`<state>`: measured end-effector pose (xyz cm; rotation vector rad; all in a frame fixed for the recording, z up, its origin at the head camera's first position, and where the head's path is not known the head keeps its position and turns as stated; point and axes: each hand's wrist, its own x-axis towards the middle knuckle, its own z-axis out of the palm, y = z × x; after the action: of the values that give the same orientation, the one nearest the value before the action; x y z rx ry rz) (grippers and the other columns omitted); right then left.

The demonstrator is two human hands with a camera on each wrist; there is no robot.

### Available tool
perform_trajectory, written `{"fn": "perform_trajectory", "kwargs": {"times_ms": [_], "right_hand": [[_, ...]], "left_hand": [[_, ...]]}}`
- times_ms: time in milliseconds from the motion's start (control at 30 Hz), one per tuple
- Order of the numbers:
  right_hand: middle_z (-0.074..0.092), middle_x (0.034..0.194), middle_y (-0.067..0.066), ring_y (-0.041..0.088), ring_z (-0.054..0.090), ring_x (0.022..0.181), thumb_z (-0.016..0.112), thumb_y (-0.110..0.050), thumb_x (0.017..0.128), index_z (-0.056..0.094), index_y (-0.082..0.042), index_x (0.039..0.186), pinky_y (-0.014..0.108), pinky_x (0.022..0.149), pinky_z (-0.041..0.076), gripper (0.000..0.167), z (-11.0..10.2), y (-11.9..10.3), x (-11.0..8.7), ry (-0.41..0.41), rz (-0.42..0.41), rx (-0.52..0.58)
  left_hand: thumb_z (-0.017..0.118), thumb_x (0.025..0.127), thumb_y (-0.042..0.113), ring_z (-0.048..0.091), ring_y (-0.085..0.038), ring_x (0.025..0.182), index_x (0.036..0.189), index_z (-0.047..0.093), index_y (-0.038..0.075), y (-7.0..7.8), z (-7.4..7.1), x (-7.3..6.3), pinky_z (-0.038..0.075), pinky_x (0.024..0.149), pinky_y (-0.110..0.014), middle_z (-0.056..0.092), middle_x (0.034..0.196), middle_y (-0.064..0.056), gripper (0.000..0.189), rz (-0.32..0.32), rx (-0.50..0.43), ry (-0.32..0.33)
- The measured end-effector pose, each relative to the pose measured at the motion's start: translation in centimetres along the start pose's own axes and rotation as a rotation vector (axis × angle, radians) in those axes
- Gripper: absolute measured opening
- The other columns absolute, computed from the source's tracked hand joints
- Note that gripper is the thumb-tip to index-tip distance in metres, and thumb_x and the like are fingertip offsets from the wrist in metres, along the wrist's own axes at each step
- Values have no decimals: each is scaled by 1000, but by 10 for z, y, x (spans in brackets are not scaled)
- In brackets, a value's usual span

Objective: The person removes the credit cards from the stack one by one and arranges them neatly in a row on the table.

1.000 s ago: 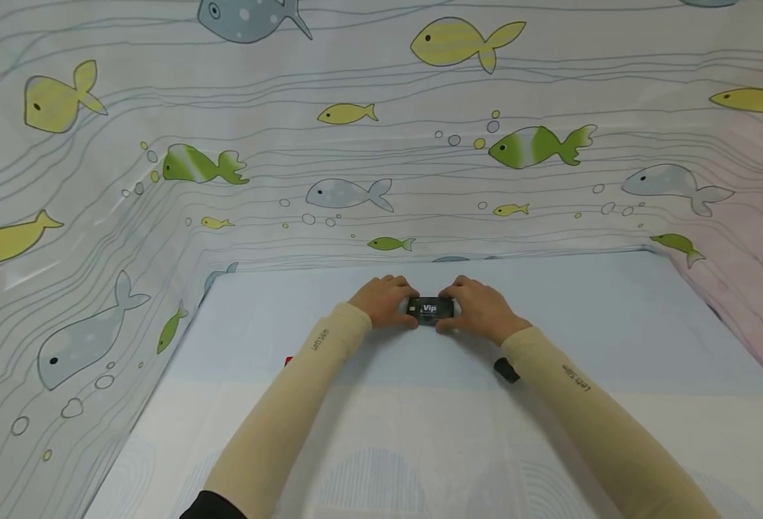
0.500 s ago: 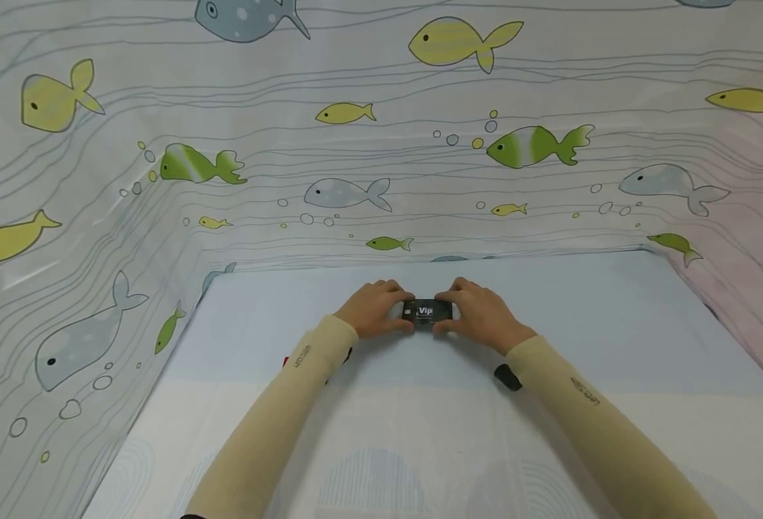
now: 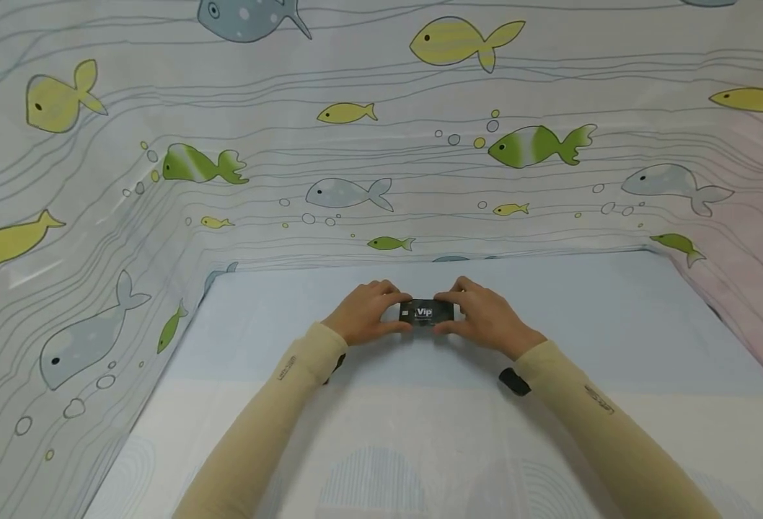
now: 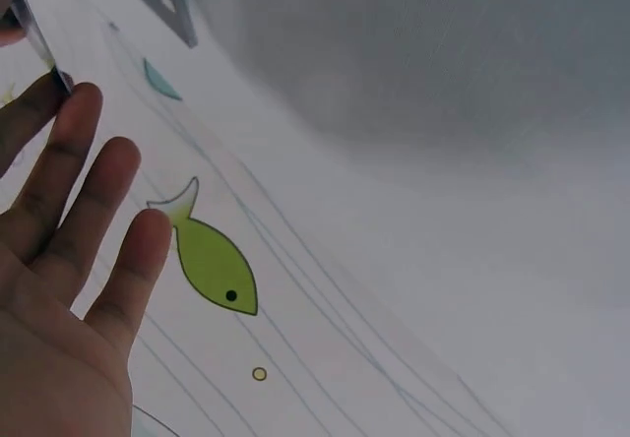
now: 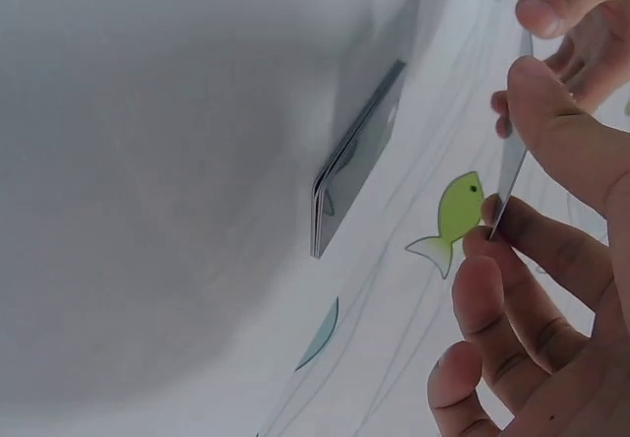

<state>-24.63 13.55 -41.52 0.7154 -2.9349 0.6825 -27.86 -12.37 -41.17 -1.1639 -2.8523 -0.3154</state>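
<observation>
A black card lettered "Vip" (image 3: pixel 427 313) is held upright by its two ends between my hands, near the far side of the table. My left hand (image 3: pixel 368 313) pinches its left end with thumb above and below finger placement partly unclear; my right hand (image 3: pixel 488 317) pinches the right end. In the right wrist view the card (image 5: pixel 513 166) shows almost edge-on between thumb and fingertips. A small stack of flat cards (image 5: pixel 359 161) lies on the table apart from it. The left wrist view catches only a sliver of the held card (image 4: pixel 41 38) beside the left fingers.
A pale cloth-covered table (image 3: pixel 381 411) extends under both arms. Behind it and at the sides hangs a fish-patterned curtain (image 3: pixel 420 166). Beige sleeves cover both forearms, and a dark wrist device (image 3: pixel 514 382) sits below the right wrist.
My left hand has shifted left and slightly toward me, its sleeve swinging outward. The right wrist has moved slightly outward. The card stays between the hands, with more of its face showing.
</observation>
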Motion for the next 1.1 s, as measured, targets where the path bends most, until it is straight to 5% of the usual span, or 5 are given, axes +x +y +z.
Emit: {"fn": "perform_trajectory", "kwargs": {"times_ms": [533, 1100], "right_hand": [[59, 106, 1, 15, 51, 66, 86, -46, 79, 71, -17, 130, 31, 62, 44, 61, 2, -10, -7, 32, -66, -2], [61, 116, 1, 19, 61, 83, 86, -46, 79, 70, -18, 131, 37, 74, 51, 61, 7, -21, -4, 46, -102, 22]], "left_hand": [[68, 91, 57, 59, -21, 110, 136, 65, 20, -3, -2, -21, 48, 97, -39, 63, 122, 0, 58, 47, 23, 49], [71, 91, 55, 60, -22, 111, 134, 66, 18, -3, -12, -41, 47, 99, -42, 63, 121, -1, 57, 26, 1, 91]]}}
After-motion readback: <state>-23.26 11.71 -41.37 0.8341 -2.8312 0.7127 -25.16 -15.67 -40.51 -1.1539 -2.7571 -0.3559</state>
